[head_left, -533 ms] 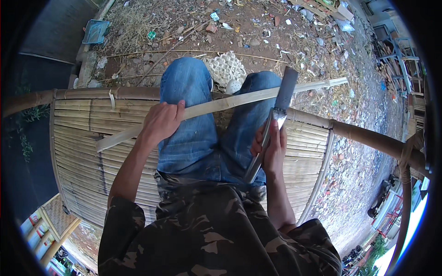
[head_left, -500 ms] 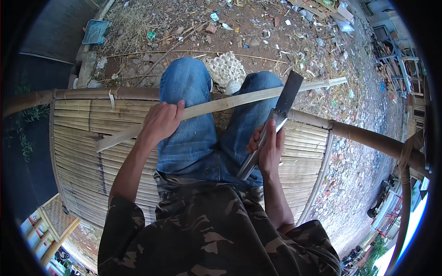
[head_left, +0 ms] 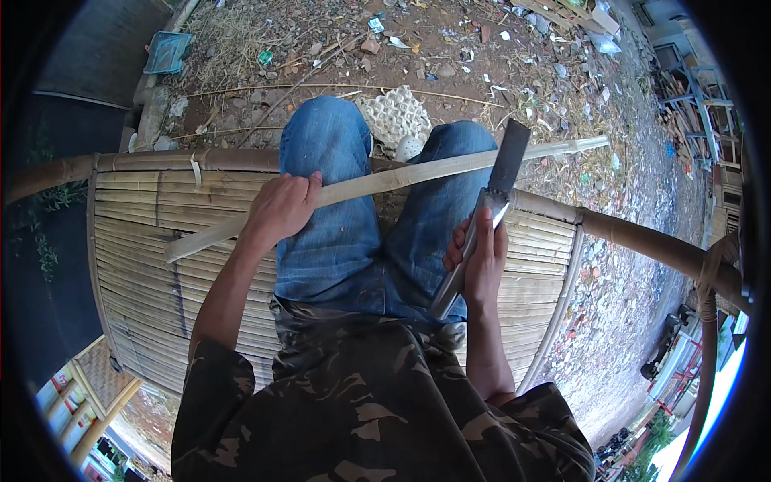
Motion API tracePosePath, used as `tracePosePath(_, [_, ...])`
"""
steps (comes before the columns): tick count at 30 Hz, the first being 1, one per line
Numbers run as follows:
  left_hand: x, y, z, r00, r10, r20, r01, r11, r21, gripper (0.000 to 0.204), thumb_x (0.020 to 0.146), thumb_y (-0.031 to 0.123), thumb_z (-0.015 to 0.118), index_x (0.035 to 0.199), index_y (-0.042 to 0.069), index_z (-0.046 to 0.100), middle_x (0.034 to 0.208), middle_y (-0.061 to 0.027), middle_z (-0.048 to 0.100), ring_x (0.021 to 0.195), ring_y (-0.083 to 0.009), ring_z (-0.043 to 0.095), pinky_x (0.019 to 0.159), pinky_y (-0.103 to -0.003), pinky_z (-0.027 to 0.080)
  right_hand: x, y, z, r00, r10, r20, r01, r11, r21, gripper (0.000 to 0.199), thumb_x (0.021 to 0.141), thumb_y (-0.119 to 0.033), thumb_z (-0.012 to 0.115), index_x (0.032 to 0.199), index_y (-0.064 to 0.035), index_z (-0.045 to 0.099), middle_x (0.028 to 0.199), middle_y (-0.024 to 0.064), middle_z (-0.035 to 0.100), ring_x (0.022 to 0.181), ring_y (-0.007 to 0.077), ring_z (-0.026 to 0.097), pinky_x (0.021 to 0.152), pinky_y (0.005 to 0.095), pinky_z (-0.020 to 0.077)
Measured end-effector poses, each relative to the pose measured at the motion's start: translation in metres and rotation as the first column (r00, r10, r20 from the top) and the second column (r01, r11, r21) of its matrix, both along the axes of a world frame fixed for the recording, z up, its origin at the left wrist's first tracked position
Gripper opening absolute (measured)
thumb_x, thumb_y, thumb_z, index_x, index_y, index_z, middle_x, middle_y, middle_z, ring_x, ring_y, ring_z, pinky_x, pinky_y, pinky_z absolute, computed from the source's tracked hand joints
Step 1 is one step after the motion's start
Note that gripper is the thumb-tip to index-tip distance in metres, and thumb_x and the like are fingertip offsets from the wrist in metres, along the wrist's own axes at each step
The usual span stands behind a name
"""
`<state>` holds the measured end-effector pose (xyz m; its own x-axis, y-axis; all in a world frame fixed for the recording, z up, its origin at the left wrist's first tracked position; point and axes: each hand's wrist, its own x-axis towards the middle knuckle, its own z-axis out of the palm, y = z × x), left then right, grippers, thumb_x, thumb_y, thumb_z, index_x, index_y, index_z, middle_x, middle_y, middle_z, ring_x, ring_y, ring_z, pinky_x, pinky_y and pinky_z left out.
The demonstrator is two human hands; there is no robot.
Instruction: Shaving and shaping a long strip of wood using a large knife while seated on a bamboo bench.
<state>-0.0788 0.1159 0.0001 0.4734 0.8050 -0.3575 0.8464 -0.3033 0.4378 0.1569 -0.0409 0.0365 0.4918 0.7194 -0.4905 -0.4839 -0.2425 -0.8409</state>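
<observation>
A long pale bamboo strip (head_left: 385,181) lies slantwise across my jeans-clad thighs, its right end higher and reaching out over the ground. My left hand (head_left: 285,207) is closed round the strip near its left end, at my left knee. My right hand (head_left: 480,259) grips the shiny metal handle (head_left: 451,291) of a knife with a dark, flat, square-ended blade (head_left: 509,157). The blade points up and away from me, upright beside the strip and crossing in front of its right part. Whether the blade touches the strip I cannot tell.
I sit on a slatted bamboo bench (head_left: 217,297) with a round bamboo pole (head_left: 642,241) along its front edge. On the littered ground lie a grey egg tray (head_left: 395,115) and a blue plastic basket (head_left: 168,53). Stacked wood (head_left: 683,112) stands far right.
My right hand has shifted a little to the right with the knife, whose blade now stands more upright. My left hand and the bamboo strip have hardly moved.
</observation>
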Motion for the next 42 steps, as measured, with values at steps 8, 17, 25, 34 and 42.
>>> tracePosePath(8, [0.001,-0.001,0.000,1.000,-0.022,-0.015,0.022,1.000,-0.003,0.064,0.104,0.035,0.033,0.063,-0.005,0.061,0.064,-0.0279,0.057,0.067,-0.0446,0.061,0.070,-0.052,0.047,-0.003,0.002,-0.010,0.990,-0.091,0.107,0.090,0.996,0.017,0.037,0.101,-0.041,0.049,0.094,-0.0049,0.047,0.065,0.0034,0.049,0.045,0.0109,0.049,0.042,0.0273,0.0425])
tracePosePath(17, [0.001,-0.002,-0.007,0.998,-0.043,-0.045,0.045,0.997,0.059,0.063,0.104,0.034,0.034,0.064,-0.005,0.062,0.065,-0.0273,0.058,0.066,-0.0449,0.061,0.069,-0.052,0.047,-0.002,-0.006,-0.028,0.938,0.346,-0.008,-0.345,0.932,-0.111,0.034,0.102,-0.040,0.048,0.097,-0.0064,0.045,0.068,0.0034,0.050,0.051,0.0107,0.051,0.045,0.0266,0.0433])
tracePosePath(25, [0.004,-0.002,-0.002,1.000,-0.024,-0.012,0.025,0.998,0.055,0.062,0.104,0.033,0.035,0.063,-0.005,0.062,0.062,-0.0275,0.057,0.065,-0.0453,0.061,0.070,-0.052,0.048,0.002,-0.004,-0.024,0.922,0.383,0.062,-0.376,0.921,-0.097,0.035,0.101,-0.039,0.051,0.095,-0.0053,0.045,0.068,0.0033,0.050,0.049,0.0117,0.050,0.045,0.0274,0.0436])
tracePosePath(34, [0.002,-0.002,-0.006,0.998,-0.040,-0.051,0.044,0.995,0.085,0.062,0.104,0.033,0.034,0.063,-0.005,0.062,0.063,-0.0272,0.058,0.065,-0.0440,0.061,0.069,-0.052,0.048,-0.003,-0.007,-0.025,0.695,0.718,0.035,-0.688,0.679,-0.255,0.035,0.101,-0.038,0.051,0.095,-0.0046,0.046,0.066,0.0035,0.052,0.049,0.0112,0.052,0.042,0.0263,0.0434])
tracePosePath(42, [-0.001,0.000,-0.008,1.000,-0.011,-0.029,0.011,0.999,0.032,0.063,0.104,0.034,0.034,0.063,-0.005,0.061,0.065,-0.0284,0.057,0.068,-0.0438,0.061,0.070,-0.052,0.046,-0.005,-0.008,-0.023,0.845,0.534,0.005,-0.525,0.832,-0.182,0.033,0.101,-0.038,0.051,0.099,-0.0047,0.049,0.065,0.0033,0.052,0.047,0.0110,0.053,0.040,0.0265,0.0434])
